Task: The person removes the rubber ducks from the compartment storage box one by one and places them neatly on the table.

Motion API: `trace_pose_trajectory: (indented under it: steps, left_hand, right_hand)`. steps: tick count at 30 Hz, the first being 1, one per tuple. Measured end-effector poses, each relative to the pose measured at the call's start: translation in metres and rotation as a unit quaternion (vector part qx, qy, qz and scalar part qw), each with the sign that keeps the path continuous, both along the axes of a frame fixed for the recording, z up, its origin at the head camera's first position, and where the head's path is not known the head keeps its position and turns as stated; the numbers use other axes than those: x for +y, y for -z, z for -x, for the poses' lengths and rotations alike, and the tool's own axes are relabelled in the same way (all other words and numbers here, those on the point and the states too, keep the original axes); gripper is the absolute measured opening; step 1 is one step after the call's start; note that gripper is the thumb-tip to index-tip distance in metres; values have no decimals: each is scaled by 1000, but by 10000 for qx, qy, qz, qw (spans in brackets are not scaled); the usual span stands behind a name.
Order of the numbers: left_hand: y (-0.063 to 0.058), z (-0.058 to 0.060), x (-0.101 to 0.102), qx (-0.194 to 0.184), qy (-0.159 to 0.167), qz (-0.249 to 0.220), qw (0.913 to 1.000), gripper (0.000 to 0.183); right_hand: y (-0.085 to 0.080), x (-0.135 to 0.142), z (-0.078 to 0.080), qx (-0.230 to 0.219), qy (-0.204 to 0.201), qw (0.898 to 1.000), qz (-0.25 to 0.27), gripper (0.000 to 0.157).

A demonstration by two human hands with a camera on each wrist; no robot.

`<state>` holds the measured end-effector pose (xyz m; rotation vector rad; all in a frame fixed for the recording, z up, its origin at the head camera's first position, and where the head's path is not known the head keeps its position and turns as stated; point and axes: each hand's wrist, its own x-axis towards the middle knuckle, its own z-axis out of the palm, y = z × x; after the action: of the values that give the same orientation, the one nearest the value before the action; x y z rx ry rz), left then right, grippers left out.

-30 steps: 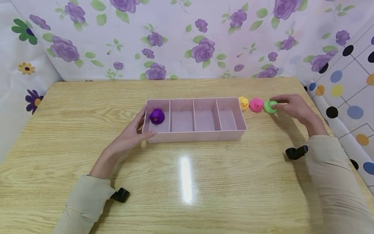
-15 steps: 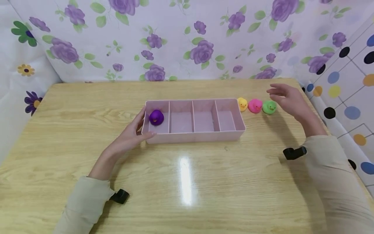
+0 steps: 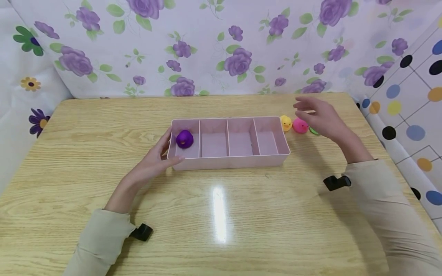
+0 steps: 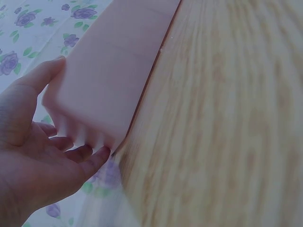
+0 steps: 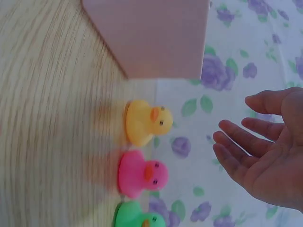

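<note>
My left hand (image 3: 150,163) holds the left end of a long pale pink divided box (image 3: 231,163), thumb over the front rim, fingers against the end wall. In its leftmost compartment sits a purple rubber duck (image 3: 184,139); the other compartments hold nothing. Off the box's right end a yellow rubber duck (image 5: 139,123), a pink rubber duck (image 5: 141,175) and a green rubber duck (image 5: 134,217) stand in a row. Above them hovers my right hand (image 3: 322,117), fingers loosely extended, nothing in its grasp. From the head view it covers most of the green duck.
All of this rests on a wood-grain table (image 3: 262,214). Flowered cloth (image 3: 207,46) rises behind the table's back edge, and a dotted sheet (image 3: 411,111) borders the right side. Small black cameras (image 3: 142,232) are worn at both wrists.
My right hand has let go of the green duck, lifted off it and moved left over the row. The green duck stays at the row's right end. My left hand keeps its hold.
</note>
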<state>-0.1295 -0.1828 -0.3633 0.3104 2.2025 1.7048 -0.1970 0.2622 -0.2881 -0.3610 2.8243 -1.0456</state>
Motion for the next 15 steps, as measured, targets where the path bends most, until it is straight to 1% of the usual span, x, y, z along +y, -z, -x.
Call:
trace_pose_trajectory:
  steps: [8, 15]
  left_hand:
    - [2, 1, -1, 87, 39, 3, 10000, 92]
    - [2, 1, -1, 148, 31, 57, 9999, 93]
  right_hand:
    - [-6, -29, -2, 4, -451, 9988, 175, 51]
    - [-7, -49, 0, 22, -622, 9977, 257, 48]
